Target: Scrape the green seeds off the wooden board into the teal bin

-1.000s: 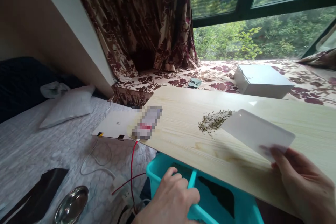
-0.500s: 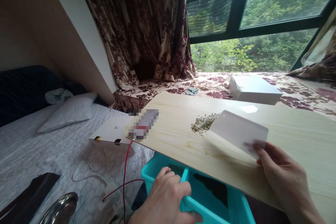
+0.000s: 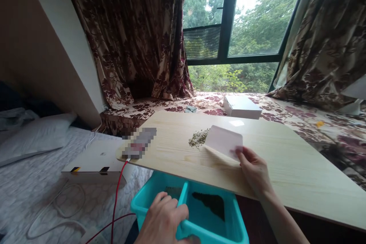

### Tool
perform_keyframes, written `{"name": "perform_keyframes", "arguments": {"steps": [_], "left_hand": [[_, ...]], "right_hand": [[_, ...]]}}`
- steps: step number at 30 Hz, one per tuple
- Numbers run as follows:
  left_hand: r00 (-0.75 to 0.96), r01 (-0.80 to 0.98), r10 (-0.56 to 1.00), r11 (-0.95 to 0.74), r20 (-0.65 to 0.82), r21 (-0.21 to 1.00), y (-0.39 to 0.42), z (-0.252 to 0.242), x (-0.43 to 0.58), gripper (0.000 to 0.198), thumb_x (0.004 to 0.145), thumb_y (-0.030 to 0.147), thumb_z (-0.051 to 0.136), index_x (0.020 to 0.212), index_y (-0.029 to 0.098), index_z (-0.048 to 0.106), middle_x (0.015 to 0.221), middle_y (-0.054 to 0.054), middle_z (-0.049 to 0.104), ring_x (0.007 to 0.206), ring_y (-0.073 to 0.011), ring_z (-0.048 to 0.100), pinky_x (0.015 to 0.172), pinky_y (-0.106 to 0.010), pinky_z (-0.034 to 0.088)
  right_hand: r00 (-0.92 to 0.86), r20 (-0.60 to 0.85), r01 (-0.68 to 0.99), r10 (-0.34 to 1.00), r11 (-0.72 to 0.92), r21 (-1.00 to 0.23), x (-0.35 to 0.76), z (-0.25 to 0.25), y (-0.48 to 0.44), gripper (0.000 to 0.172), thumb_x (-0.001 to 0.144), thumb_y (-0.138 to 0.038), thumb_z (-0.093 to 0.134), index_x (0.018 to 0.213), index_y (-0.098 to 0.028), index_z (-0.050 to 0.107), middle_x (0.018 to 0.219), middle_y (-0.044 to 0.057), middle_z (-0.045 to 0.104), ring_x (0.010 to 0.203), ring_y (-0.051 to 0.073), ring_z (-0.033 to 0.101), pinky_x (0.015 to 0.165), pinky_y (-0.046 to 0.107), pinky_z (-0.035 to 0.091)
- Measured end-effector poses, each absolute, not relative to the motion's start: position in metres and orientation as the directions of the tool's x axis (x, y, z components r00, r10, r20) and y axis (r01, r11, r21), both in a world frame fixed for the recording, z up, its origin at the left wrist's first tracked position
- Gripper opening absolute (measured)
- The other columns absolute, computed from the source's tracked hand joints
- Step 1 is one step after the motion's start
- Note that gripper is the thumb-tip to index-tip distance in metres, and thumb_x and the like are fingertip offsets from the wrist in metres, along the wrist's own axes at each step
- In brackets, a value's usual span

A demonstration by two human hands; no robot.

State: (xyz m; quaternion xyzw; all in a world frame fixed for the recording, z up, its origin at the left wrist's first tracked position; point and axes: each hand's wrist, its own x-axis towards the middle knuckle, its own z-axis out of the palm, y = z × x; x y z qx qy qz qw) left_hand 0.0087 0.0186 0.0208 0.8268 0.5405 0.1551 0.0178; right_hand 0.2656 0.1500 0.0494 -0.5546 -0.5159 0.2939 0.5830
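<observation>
My right hand pinches one corner of a thin white plastic scraper above the tabletop. The scraper's far left edge lies at the right side of a loose pile of small green beans or seeds, covering part of it. Below the table's near edge, my left hand grips a turquoise two-compartment bin by its divider and near rim. In the right compartment lies a dark layer of small grains. The left compartment holds a little greenish matter, partly hidden by my fingers.
A pixelated device with a red cable rests at the left end of the pale wooden tabletop. A white box and white cords lie on the bed. Another white box stands on the window ledge.
The camera view has swung right and up, so everything sits further left and looks smaller. Both hands keep their holds; the scraper stays beside the pile.
</observation>
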Motion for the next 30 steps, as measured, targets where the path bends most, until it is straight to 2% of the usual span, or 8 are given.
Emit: {"name": "perform_keyframes", "arguments": {"steps": [3, 9, 11, 14, 18, 21, 26, 30], "left_hand": [[0.448, 0.848, 0.844, -0.506, 0.295, 0.157, 0.019, 0.012, 0.006, 0.038, 0.073, 0.059, 0.067, 0.071, 0.024, 0.054, 0.063, 0.003, 0.053, 0.063, -0.0182, 0.054, 0.080, -0.036, 0.041], [0.440, 0.861, 0.838, -0.496, 0.323, 0.115, 0.021, 0.002, 0.003, 0.013, 0.080, 0.027, 0.064, 0.071, 0.025, 0.054, 0.062, 0.004, 0.050, 0.061, -0.0157, 0.050, 0.086, -0.031, 0.039], [0.442, 0.862, 0.841, -0.494, 0.312, 0.111, 0.022, 0.001, 0.004, 0.017, 0.079, 0.038, 0.065, 0.072, 0.026, 0.055, 0.063, 0.003, 0.050, 0.063, -0.0168, 0.050, 0.086, -0.033, 0.039], [0.435, 0.864, 0.844, -0.489, 0.314, 0.119, 0.021, 0.001, 0.009, 0.037, 0.072, 0.061, 0.065, 0.071, 0.025, 0.055, 0.063, 0.003, 0.050, 0.064, -0.0184, 0.051, 0.086, -0.037, 0.039], [0.412, 0.880, 0.854, -0.463, 0.317, 0.105, 0.021, 0.003, 0.015, 0.045, 0.064, 0.067, 0.069, 0.068, 0.024, 0.054, 0.062, 0.003, 0.050, 0.064, -0.0188, 0.051, 0.085, -0.038, 0.039], [0.454, 0.869, 0.840, -0.490, 0.296, 0.060, 0.022, 0.004, 0.018, 0.039, 0.067, 0.060, 0.070, 0.069, 0.025, 0.055, 0.063, 0.002, 0.051, 0.066, -0.0190, 0.051, 0.086, -0.037, 0.037], [0.499, 0.861, 0.823, -0.506, 0.273, -0.048, 0.025, 0.003, 0.023, 0.017, 0.075, 0.031, 0.071, 0.070, 0.026, 0.056, 0.062, 0.001, 0.051, 0.064, -0.0188, 0.048, 0.074, -0.032, 0.036], [0.517, 0.841, 0.792, -0.541, 0.325, -0.021, 0.025, 0.008, 0.022, 0.016, 0.077, 0.031, 0.069, 0.071, 0.026, 0.055, 0.063, 0.001, 0.049, 0.062, -0.0187, 0.046, 0.067, -0.030, 0.033]], "right_hand": [[0.272, 0.287, 0.205, 0.918, 0.236, -0.950, 0.265, 0.050, 0.155, 0.030, 0.069, -0.041, 0.065, 0.085, -0.017, 0.071, 0.090, 0.009, 0.077, 0.083, 0.026, 0.070, 0.067, 0.033, 0.054], [0.254, 0.272, 0.227, 0.928, 0.216, -0.949, 0.266, 0.049, 0.162, 0.027, 0.069, -0.039, 0.064, 0.083, -0.017, 0.072, 0.084, 0.008, 0.077, 0.084, 0.025, 0.070, 0.078, 0.035, 0.052], [0.253, 0.259, 0.241, 0.932, 0.199, -0.950, 0.266, 0.048, 0.162, 0.027, 0.069, -0.038, 0.063, 0.085, -0.017, 0.073, 0.080, 0.007, 0.076, 0.083, 0.025, 0.070, 0.078, 0.034, 0.052], [0.246, 0.264, 0.242, 0.933, 0.204, -0.949, 0.264, 0.048, 0.161, 0.027, 0.070, -0.038, 0.063, 0.085, -0.018, 0.072, 0.076, 0.007, 0.076, 0.081, 0.025, 0.070, 0.077, 0.034, 0.053], [0.231, 0.271, 0.228, 0.935, 0.218, -0.949, 0.263, 0.048, 0.159, 0.027, 0.070, -0.038, 0.064, 0.085, -0.018, 0.072, 0.077, 0.007, 0.076, 0.081, 0.025, 0.070, 0.077, 0.035, 0.052], [0.241, 0.262, 0.224, 0.935, 0.209, -0.952, 0.263, 0.049, 0.157, 0.029, 0.069, -0.039, 0.063, 0.087, -0.017, 0.072, 0.081, 0.008, 0.076, 0.081, 0.025, 0.070, 0.078, 0.036, 0.052], [0.213, 0.266, 0.269, 0.940, 0.206, -0.941, 0.261, 0.051, 0.155, 0.024, 0.068, -0.038, 0.063, 0.079, -0.018, 0.072, 0.083, 0.007, 0.077, 0.078, 0.024, 0.070, 0.075, 0.034, 0.053], [0.137, 0.239, 0.254, 0.961, 0.199, -0.947, 0.261, 0.051, 0.155, 0.024, 0.067, -0.039, 0.064, 0.077, -0.019, 0.072, 0.079, 0.007, 0.076, 0.078, 0.025, 0.070, 0.072, 0.033, 0.054]]}}
